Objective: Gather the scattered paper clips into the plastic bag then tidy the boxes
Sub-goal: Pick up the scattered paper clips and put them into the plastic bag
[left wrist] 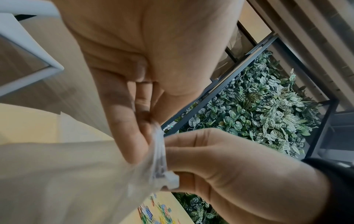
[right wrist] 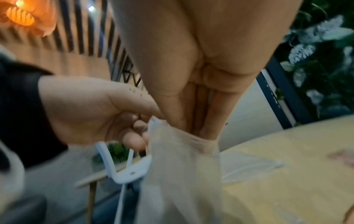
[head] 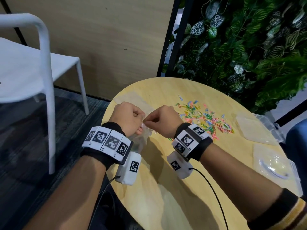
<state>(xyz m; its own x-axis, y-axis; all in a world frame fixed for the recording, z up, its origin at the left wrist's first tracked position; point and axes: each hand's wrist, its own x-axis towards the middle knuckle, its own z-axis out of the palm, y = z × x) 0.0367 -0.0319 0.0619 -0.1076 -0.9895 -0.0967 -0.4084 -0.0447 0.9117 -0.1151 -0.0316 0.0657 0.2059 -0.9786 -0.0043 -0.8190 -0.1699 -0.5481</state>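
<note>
The clear plastic bag (head: 142, 138) hangs crumpled; colourful paper clips (head: 205, 117) lie scattered at its 2 o'clock; transparent boxes (head: 259, 130) at 3 o'clock.

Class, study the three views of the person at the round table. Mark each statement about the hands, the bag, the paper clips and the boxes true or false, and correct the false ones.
1. Both hands hold the top of the plastic bag. True: the left hand and the right hand pinch its rim.
2. All the paper clips are already in the bag. False: a coloured heap of paper clips lies on the table.
3. The clear boxes sit left of the hands. False: they lie at the table's right edge.
4. A white chair stands left of the table. True.
</note>
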